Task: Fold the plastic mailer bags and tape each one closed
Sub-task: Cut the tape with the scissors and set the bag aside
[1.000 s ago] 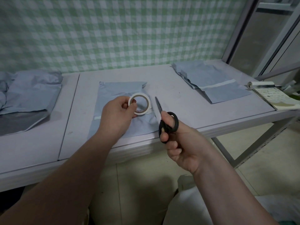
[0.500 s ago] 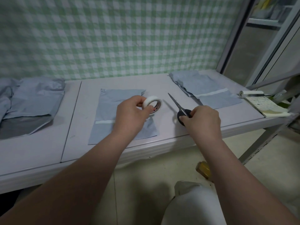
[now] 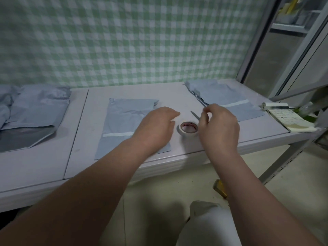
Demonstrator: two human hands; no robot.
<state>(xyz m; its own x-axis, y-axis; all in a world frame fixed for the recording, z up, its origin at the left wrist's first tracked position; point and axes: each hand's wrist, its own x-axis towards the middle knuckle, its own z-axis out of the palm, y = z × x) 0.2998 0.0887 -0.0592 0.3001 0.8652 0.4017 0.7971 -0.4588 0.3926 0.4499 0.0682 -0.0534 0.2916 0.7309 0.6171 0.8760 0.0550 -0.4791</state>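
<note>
A grey-blue mailer bag [image 3: 124, 121] lies flat on the white table [image 3: 88, 157], a white tape strip across it. My left hand [image 3: 156, 128] hovers over the bag's right edge, fingers loosely bent, holding nothing. A white tape roll [image 3: 189, 128] lies flat on the table between my hands, touched by neither. My right hand [image 3: 219, 126] is just right of the roll, fingers curled loosely, empty as far as I can see. Only the blade tip of the scissors [image 3: 194, 115] shows behind that hand; the handles are hidden.
A stack of mailer bags [image 3: 225, 100] lies at the back right, another pile of bags [image 3: 33, 110] on the left table. A notepad [image 3: 291, 119] sits at the right edge. A metal shelf frame [image 3: 301, 68] stands on the right.
My left hand set the tape roll down on the table and let go. My right hand laid the scissors on the table and released them. The camera tilted slightly.
</note>
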